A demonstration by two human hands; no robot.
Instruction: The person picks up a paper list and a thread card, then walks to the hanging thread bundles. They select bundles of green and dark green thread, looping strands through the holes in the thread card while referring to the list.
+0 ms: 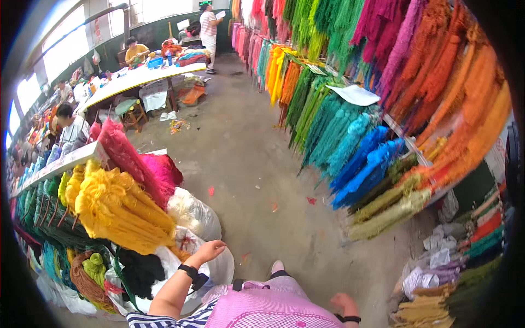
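Long fluffy golden-yellow yarn hanks [123, 210] hang at left, near left hand [209, 251], grip empty, loosely apart; right hand [343, 302] blurred, grip can't tell; bulging white plastic sack [225, 269] crowds floor [268, 218] alongside.

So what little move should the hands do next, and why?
Maybe the left hand should ease leftward to the yellow yarn. I can see nothing held in that hand, and in this view the yarn's lower end is just left of it. The right hand looks farther from that yarn.
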